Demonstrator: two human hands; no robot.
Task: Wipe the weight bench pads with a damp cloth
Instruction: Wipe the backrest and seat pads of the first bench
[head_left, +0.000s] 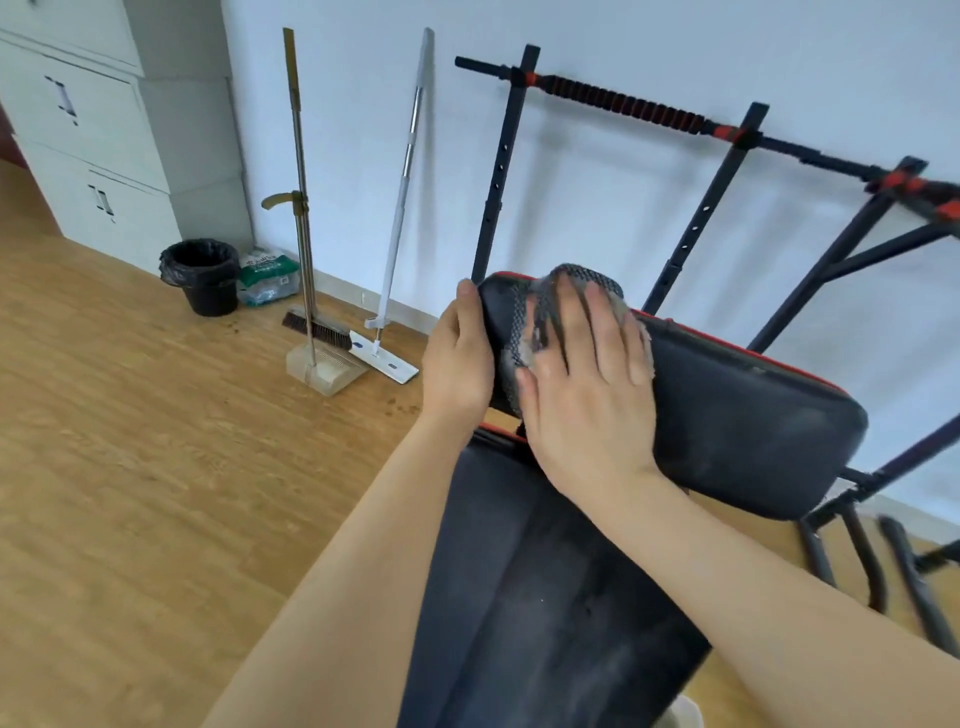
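Note:
The black back pad of the weight bench, trimmed in red, slopes upward in the middle of the view. A grey woven cloth lies over its upper left end. My right hand presses flat on the cloth with straight, spread fingers. My left hand grips the left edge of the same pad, thumb on top. Below, the black seat pad shows pale dusty streaks.
The black bench frame holds a barbell with red and black grips against the white wall. A broom with dustpan, a flat mop, a black bin and grey cabinets stand to the left on the wooden floor.

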